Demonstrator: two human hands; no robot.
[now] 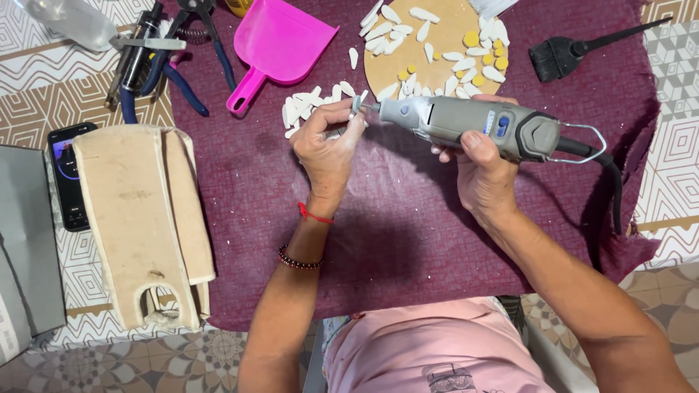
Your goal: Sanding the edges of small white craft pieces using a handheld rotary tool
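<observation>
— Rotary tool (473, 127), grey with a blue switch: where does it sit?

— Over the middle of the bench, above the dark red cloth (408, 233). The right hand (480, 175) is wrapped around its body, thumb on top, and its black cord trails off toward the right edge.

— And the other one?

— The left hand (328, 145) pinches a small white piece (356, 106) between fingertips, held right at the tool's tip.

— What lies around them?

— A loose pile of white pieces (309, 105) just behind the left hand, and a round wooden board (444, 69) near the far edge carrying more white pieces and some yellow ones. A pink dustpan (280, 44) lies left of the board, pliers (182, 65) toward the far left corner, a black brush (575, 51) toward the far right corner. At the left edge rest a pale wooden form (138, 218) and a phone (67, 175).
</observation>
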